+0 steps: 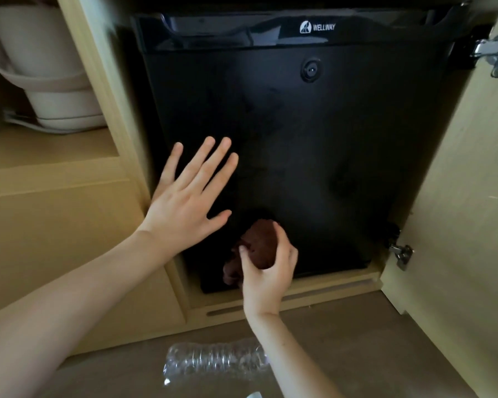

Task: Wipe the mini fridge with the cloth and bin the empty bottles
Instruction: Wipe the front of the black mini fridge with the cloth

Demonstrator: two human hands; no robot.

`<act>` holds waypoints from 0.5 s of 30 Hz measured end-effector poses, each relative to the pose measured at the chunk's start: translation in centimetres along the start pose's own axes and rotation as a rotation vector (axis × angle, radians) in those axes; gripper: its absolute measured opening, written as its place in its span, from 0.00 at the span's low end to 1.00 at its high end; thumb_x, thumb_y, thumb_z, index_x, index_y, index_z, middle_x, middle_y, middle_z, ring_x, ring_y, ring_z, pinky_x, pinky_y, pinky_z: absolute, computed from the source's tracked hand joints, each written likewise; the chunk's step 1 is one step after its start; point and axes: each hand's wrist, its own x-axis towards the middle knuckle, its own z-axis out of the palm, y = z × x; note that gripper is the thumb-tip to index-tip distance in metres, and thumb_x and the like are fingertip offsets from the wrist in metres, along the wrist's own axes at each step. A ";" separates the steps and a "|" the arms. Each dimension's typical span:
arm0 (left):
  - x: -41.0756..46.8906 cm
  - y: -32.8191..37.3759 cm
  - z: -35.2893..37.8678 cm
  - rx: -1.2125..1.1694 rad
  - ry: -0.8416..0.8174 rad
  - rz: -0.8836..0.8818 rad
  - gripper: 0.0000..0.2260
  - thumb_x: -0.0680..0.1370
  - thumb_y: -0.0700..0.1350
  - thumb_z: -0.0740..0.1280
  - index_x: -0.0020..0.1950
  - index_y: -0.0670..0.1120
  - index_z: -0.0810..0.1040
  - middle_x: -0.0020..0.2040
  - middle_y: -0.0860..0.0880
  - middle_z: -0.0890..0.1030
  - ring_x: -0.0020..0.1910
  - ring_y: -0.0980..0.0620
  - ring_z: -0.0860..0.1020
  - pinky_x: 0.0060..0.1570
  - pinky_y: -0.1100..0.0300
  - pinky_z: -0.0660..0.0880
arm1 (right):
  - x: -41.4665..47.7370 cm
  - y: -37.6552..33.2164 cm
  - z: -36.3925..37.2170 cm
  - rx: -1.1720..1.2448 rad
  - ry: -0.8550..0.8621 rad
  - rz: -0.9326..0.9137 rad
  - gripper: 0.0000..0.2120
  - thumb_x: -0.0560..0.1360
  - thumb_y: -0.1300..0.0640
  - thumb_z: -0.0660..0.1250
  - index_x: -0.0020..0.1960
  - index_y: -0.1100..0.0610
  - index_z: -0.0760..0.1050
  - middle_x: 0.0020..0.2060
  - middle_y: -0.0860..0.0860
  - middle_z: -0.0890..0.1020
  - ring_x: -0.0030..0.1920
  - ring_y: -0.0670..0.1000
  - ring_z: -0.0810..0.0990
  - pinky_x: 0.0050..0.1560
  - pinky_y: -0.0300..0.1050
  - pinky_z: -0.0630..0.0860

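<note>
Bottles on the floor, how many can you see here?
1. A clear plastic bottle lies on the floor in front of the mini fridge. A pale object at the bottom edge is cut off; more may be hidden.

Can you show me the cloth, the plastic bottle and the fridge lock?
cloth [260, 248]: head view, its bunched brown middle.
plastic bottle [213, 364]: head view, its ribbed clear body.
fridge lock [310, 70]: head view, its round centre.
</note>
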 end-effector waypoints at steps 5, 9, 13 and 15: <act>0.1 0.2 -0.3 -0.012 -0.013 0.002 0.43 0.73 0.58 0.70 0.81 0.45 0.53 0.81 0.45 0.50 0.80 0.46 0.48 0.77 0.41 0.43 | 2.1 1.5 -2.7 0.068 0.122 0.245 0.33 0.69 0.59 0.80 0.70 0.47 0.71 0.60 0.49 0.75 0.55 0.35 0.74 0.50 0.21 0.70; 0.1 0.6 -0.3 -0.044 0.014 -0.016 0.39 0.74 0.55 0.69 0.80 0.45 0.55 0.81 0.45 0.53 0.80 0.45 0.50 0.77 0.40 0.45 | 2.2 1.3 -3.9 0.124 0.045 0.237 0.34 0.69 0.59 0.80 0.71 0.48 0.72 0.62 0.43 0.76 0.61 0.36 0.74 0.60 0.31 0.74; -0.2 1.2 -0.4 -0.069 0.051 -0.040 0.32 0.77 0.51 0.66 0.78 0.44 0.61 0.79 0.44 0.59 0.79 0.44 0.55 0.77 0.40 0.48 | 1.4 0.9 -5.0 0.196 0.013 0.303 0.33 0.68 0.60 0.80 0.69 0.46 0.73 0.60 0.39 0.79 0.61 0.39 0.77 0.64 0.44 0.78; -0.7 2.0 -0.5 -0.114 0.082 -0.051 0.26 0.78 0.48 0.64 0.75 0.44 0.68 0.76 0.45 0.67 0.77 0.44 0.61 0.76 0.41 0.53 | 0.7 0.3 -5.6 0.239 0.004 0.351 0.32 0.68 0.61 0.80 0.68 0.44 0.74 0.57 0.36 0.80 0.59 0.38 0.79 0.61 0.43 0.79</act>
